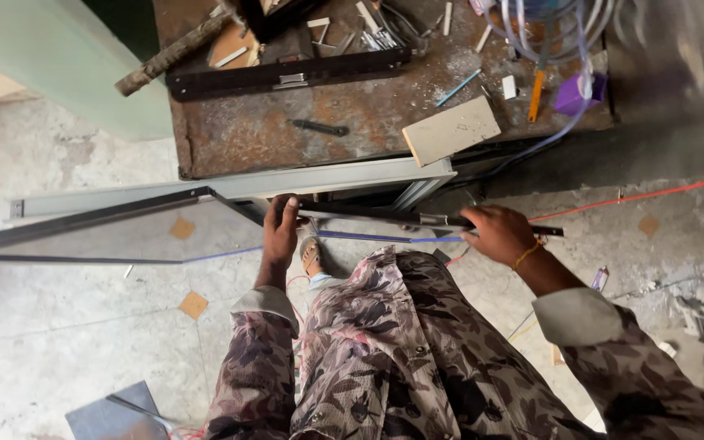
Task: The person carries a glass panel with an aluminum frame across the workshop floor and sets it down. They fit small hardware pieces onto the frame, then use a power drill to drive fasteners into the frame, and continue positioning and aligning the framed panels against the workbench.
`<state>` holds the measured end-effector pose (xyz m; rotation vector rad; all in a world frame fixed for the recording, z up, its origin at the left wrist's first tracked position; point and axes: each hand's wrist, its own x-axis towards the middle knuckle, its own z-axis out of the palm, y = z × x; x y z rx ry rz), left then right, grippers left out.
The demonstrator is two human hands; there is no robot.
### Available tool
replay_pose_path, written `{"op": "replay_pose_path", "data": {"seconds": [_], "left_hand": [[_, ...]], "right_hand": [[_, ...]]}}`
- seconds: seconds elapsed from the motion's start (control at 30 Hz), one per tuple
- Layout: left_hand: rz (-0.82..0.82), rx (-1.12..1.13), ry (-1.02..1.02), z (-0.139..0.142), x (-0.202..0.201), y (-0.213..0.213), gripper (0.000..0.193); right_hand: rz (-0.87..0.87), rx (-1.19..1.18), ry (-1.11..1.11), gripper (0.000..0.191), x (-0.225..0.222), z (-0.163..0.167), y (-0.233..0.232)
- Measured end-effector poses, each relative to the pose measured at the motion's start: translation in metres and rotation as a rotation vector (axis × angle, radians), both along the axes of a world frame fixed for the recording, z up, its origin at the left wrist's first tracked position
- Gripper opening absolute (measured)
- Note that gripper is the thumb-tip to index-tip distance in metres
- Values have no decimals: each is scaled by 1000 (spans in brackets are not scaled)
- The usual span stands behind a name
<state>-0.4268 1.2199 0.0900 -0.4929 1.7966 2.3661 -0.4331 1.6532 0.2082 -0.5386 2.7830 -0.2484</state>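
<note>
My left hand (280, 232) grips the left part of a dark metal frame strip (385, 216), near a corner where it meets a long dark bar (91, 218) running off to the left. My right hand (500, 234) closes around the same strip further right, a yellow band on its wrist. The strip lies in front of a grey aluminium frame section (230, 186) leaning along the edge of a rusty workbench (287, 130). My patterned sleeves and shirt fill the lower view, and one sandalled foot shows between my arms.
The workbench carries a dark channel piece (287, 75), a wooden-handled tool (169, 53), a small board (450, 129), a black-handled tool (319, 127), screws and coiled clear tubing (547, 24). Red and blue cables (637, 195) cross the concrete floor. A grey panel (112, 415) lies bottom left.
</note>
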Motion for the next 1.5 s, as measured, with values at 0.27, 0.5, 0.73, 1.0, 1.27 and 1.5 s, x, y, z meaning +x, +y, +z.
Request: {"op": "replay_pose_path", "data": {"seconds": [0.27, 0.5, 0.73, 1.0, 1.27, 1.5], "left_hand": [[46, -53, -9, -10, -49, 4, 41], [-19, -250, -109, -1, -95, 10, 51], [-15, -242, -116, 5, -98, 14, 52], [351, -231, -37, -4, -56, 14, 52], [499, -330, -151, -25, 67, 78, 58], [469, -427, -350, -33, 154, 124, 69]], "right_hand": [[-93, 38, 52, 43, -42, -23, 13], [-6, 62, 52, 43, -99, -40, 26], [-39, 114, -35, 41, -121, -42, 23], [38, 101, -6, 57, -118, -30, 36], [137, 31, 21, 70, -123, -28, 88], [195, -113, 119, 74, -119, -34, 119]]}}
